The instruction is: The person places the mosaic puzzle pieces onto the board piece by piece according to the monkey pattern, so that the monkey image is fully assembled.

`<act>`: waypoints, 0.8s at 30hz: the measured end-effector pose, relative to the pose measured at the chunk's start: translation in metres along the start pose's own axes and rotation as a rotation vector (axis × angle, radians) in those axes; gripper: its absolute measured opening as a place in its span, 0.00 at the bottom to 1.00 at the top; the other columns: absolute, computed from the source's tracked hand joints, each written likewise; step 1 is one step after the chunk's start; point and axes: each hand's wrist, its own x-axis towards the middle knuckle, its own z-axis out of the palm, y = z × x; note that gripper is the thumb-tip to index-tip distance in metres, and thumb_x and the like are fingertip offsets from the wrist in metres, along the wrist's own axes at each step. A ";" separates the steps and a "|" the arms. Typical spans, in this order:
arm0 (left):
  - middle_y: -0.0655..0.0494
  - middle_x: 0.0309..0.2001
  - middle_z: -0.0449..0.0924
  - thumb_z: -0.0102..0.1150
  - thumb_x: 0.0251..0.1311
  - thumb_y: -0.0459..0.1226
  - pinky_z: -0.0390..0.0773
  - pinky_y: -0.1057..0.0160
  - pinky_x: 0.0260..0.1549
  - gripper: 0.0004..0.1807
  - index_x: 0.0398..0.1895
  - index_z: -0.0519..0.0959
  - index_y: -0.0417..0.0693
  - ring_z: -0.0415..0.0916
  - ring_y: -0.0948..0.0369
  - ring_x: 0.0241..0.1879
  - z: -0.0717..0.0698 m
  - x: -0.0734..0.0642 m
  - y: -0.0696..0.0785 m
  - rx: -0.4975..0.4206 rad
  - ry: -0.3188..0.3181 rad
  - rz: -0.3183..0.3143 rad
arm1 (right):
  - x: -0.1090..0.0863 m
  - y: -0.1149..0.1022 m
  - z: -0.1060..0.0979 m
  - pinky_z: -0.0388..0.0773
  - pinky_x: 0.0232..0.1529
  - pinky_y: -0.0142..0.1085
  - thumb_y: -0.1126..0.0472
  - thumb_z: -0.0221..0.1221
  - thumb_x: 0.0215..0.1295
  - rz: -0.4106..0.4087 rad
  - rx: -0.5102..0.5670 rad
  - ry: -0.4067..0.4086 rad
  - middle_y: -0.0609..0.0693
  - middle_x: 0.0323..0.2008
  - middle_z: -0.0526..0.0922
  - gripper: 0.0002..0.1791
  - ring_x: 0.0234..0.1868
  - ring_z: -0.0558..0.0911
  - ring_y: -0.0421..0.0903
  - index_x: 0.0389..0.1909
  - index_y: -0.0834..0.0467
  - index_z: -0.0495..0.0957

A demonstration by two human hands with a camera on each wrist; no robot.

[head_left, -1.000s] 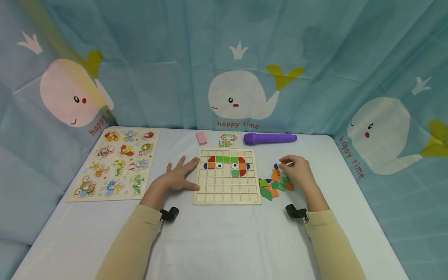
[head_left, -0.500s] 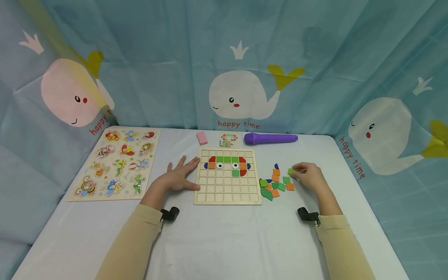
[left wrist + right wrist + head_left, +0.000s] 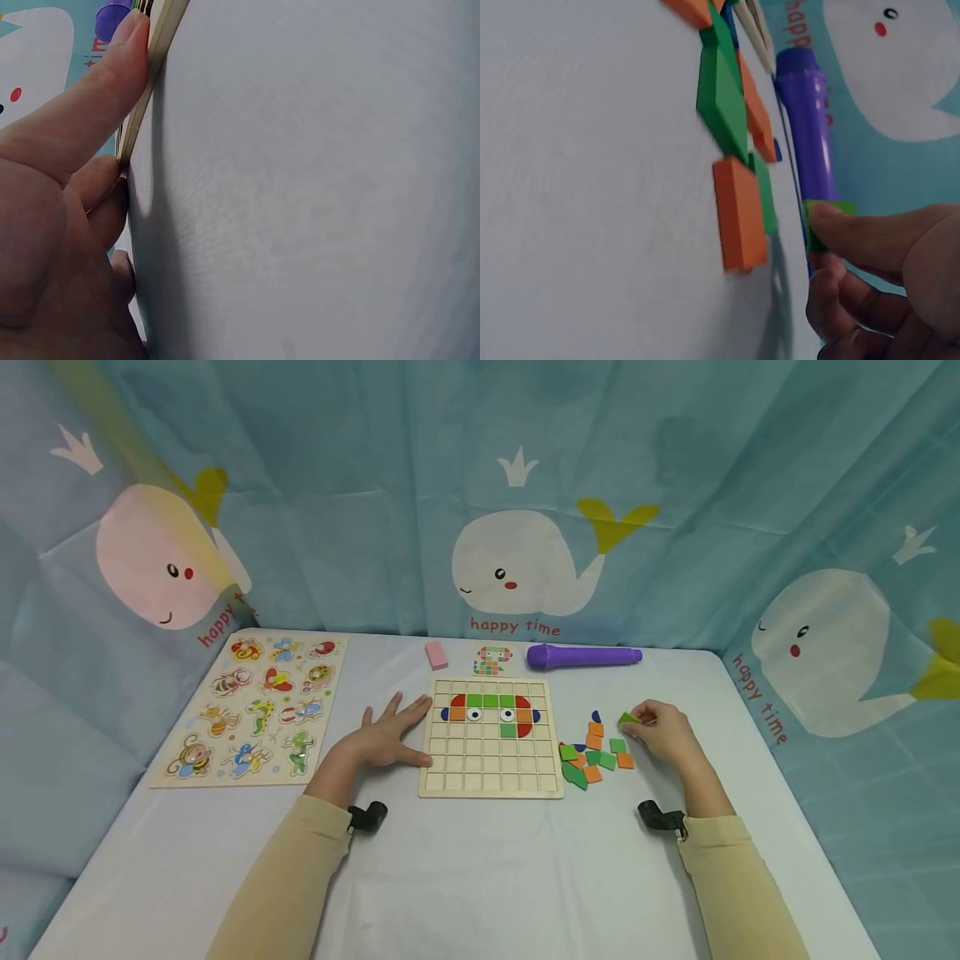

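A wooden grid board (image 3: pixel 491 777) lies mid-table, its upper rows holding red, green, orange and blue tiles and two eye tiles. My left hand (image 3: pixel 386 737) rests at the board's left edge, fingers spread; the left wrist view shows the thumb (image 3: pixel 97 97) against the rim. Between thumb and fingers, my right hand (image 3: pixel 663 732) pinches a green tile (image 3: pixel 826 225), tilted, at the right end of the loose tiles. Orange tiles (image 3: pixel 594 741), green tiles (image 3: pixel 573 775) and a blue half-round tile (image 3: pixel 596 717) lie between board and hand.
A purple toy microphone (image 3: pixel 585 657), a small pattern card (image 3: pixel 492 660) and a pink block (image 3: pixel 436 655) sit behind the board. An insect picture puzzle (image 3: pixel 247 710) lies at the left. A whale-print curtain (image 3: pixel 360 552) hangs behind the table.
My right hand has moved right, away from the blue half-round tile, and picked up a green tile, which has since tilted in its fingers. The left hand stays at the board.
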 end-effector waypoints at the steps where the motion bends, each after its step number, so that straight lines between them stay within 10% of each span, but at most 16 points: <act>1: 0.59 0.83 0.37 0.73 0.48 0.61 0.19 0.30 0.70 0.64 0.83 0.44 0.59 0.20 0.46 0.81 0.000 0.000 0.000 -0.001 0.000 -0.001 | 0.000 -0.002 0.000 0.77 0.44 0.44 0.55 0.64 0.69 -0.007 0.011 -0.003 0.61 0.44 0.83 0.15 0.44 0.78 0.54 0.48 0.63 0.80; 8: 0.59 0.83 0.38 0.73 0.48 0.61 0.19 0.30 0.70 0.64 0.83 0.44 0.59 0.21 0.46 0.81 0.000 0.000 0.000 0.003 0.007 0.000 | -0.001 -0.023 0.004 0.79 0.52 0.49 0.54 0.58 0.74 -0.061 0.067 -0.050 0.59 0.52 0.85 0.17 0.49 0.79 0.54 0.56 0.58 0.84; 24: 0.56 0.83 0.40 0.75 0.49 0.57 0.21 0.29 0.70 0.63 0.83 0.45 0.55 0.22 0.43 0.81 -0.001 -0.003 0.003 -0.011 0.013 0.015 | 0.000 -0.068 0.027 0.80 0.38 0.38 0.53 0.64 0.70 -0.118 0.223 -0.077 0.54 0.42 0.88 0.12 0.41 0.84 0.51 0.48 0.56 0.85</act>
